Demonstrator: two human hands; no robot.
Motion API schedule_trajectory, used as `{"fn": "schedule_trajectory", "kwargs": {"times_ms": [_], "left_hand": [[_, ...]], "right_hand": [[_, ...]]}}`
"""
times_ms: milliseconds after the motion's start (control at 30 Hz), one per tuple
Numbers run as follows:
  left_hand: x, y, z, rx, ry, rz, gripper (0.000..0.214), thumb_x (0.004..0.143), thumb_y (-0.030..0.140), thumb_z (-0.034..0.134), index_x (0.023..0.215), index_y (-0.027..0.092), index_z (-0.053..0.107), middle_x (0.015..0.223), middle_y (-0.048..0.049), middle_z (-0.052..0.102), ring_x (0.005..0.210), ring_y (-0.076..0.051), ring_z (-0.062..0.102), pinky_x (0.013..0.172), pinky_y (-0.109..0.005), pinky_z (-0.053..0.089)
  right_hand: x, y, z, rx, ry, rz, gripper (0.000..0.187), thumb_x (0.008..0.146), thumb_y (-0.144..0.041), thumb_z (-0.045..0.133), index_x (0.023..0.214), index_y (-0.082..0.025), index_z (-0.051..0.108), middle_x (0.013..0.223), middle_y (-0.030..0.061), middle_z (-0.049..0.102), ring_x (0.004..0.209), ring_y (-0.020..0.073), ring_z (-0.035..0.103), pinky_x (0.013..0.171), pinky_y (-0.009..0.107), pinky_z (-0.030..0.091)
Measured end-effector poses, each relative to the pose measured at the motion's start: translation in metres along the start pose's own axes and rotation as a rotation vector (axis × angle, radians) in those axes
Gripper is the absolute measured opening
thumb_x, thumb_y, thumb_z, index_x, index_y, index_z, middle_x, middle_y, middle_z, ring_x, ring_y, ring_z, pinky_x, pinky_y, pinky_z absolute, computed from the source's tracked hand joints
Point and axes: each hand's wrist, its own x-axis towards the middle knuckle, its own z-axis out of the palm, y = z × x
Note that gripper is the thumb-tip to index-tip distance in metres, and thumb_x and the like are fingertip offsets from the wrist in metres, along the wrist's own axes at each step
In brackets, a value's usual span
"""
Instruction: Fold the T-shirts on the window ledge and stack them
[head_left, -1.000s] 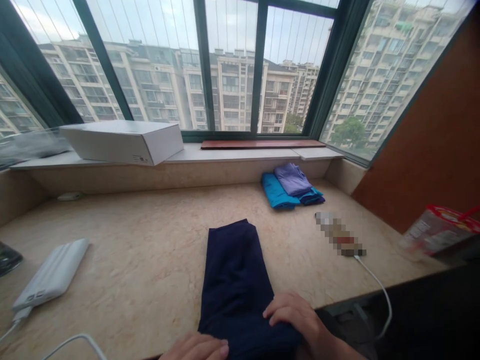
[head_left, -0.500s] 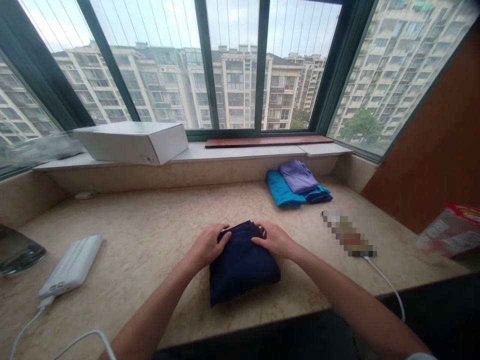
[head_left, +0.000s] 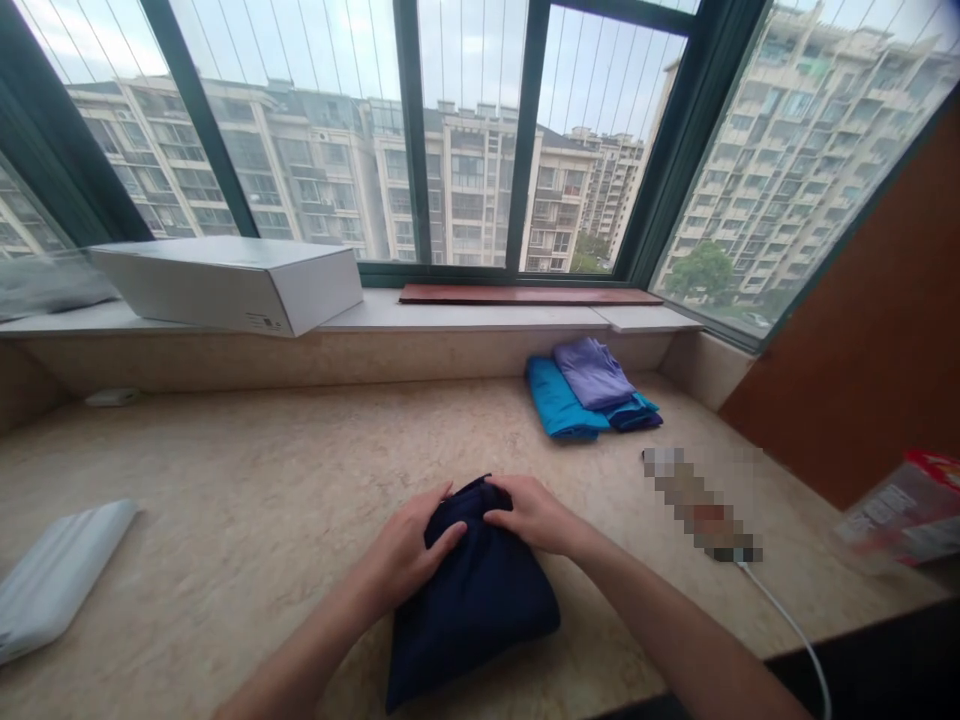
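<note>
A folded dark navy cloth [head_left: 480,610] lies on the stone counter in front of me, its far edge bunched up. My left hand [head_left: 420,540] grips its far left corner, thumb on top and the other fingers behind the edge. On the far right side, my right hand [head_left: 529,510] holds the same edge, thumb on top and fingertips curled over the back. Between the two thumbs the fabric is creased. Farther back on the right, a lavender folded cloth [head_left: 592,372] rests on bright blue folded cloth [head_left: 561,400], with a dark purple edge beneath.
A white power bank [head_left: 67,575] lies at the left. On the right is a pixelated device [head_left: 701,510] with a white cable [head_left: 795,620], near a clear red-topped container [head_left: 907,510]. A white box [head_left: 232,285] and a reddish-brown board [head_left: 525,294] sit on the window ledge.
The camera view has shifted, so the power bank and box appear farther left. Both hands still hold the navy cloth, whose near part looks more spread and whose far edge is more gathered.
</note>
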Motion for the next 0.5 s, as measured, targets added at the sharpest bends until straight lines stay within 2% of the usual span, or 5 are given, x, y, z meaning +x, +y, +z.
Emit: {"fn": "schedule_trajectory", "kwargs": {"times_ms": [133, 233, 367, 433, 500], "left_hand": [[-0.001, 0.005, -0.001, -0.073, 0.02, -0.005, 0.054, 0.091, 0.044, 0.063, 0.139, 0.02, 0.06, 0.133, -0.0126, 0.07, 0.123, -0.032, 0.065, 0.108, -0.048, 0.05], [-0.003, 0.009, -0.004, -0.11, 0.03, -0.006, 0.055, 0.09, 0.042, 0.064, 0.14, 0.02, 0.06, 0.126, -0.011, 0.073, 0.119, -0.031, 0.068, 0.107, -0.046, 0.051], [-0.006, 0.01, -0.004, -0.157, 0.063, -0.016, 0.053, 0.09, 0.039, 0.063, 0.14, 0.022, 0.06, 0.119, -0.0096, 0.075, 0.114, -0.029, 0.069, 0.105, -0.046, 0.052], [-0.006, 0.008, -0.002, -0.152, 0.092, -0.028, 0.054, 0.09, 0.039, 0.062, 0.141, 0.021, 0.058, 0.126, -0.012, 0.072, 0.119, -0.03, 0.067, 0.106, -0.047, 0.051], [-0.006, 0.006, -0.002, -0.129, 0.116, -0.05, 0.063, 0.087, 0.04, 0.064, 0.145, 0.017, 0.053, 0.139, -0.0166, 0.062, 0.128, -0.033, 0.061, 0.108, -0.049, 0.049]], "right_hand": [[-0.003, -0.002, 0.005, -0.094, 0.019, 0.041, 0.029, 0.086, -0.028, 0.075, 0.114, -0.022, 0.075, 0.117, 0.0103, 0.072, 0.111, 0.0285, 0.066, 0.096, 0.041, 0.05], [-0.005, -0.006, 0.01, -0.112, 0.058, -0.012, 0.025, 0.088, -0.021, 0.072, 0.113, -0.024, 0.073, 0.126, 0.0078, 0.069, 0.12, 0.027, 0.061, 0.102, 0.042, 0.044], [-0.008, -0.011, 0.02, -0.154, 0.107, -0.028, 0.021, 0.091, -0.012, 0.063, 0.107, -0.024, 0.07, 0.111, 0.0052, 0.074, 0.111, 0.026, 0.063, 0.099, 0.045, 0.041], [-0.009, -0.012, 0.024, -0.17, 0.154, -0.073, 0.025, 0.091, -0.007, 0.058, 0.106, -0.024, 0.069, 0.105, 0.005, 0.074, 0.104, 0.0248, 0.064, 0.097, 0.043, 0.042], [-0.01, -0.013, 0.024, -0.182, 0.198, -0.212, 0.029, 0.091, -0.004, 0.053, 0.108, -0.024, 0.068, 0.104, 0.0055, 0.072, 0.102, 0.0235, 0.064, 0.094, 0.041, 0.045]]}}
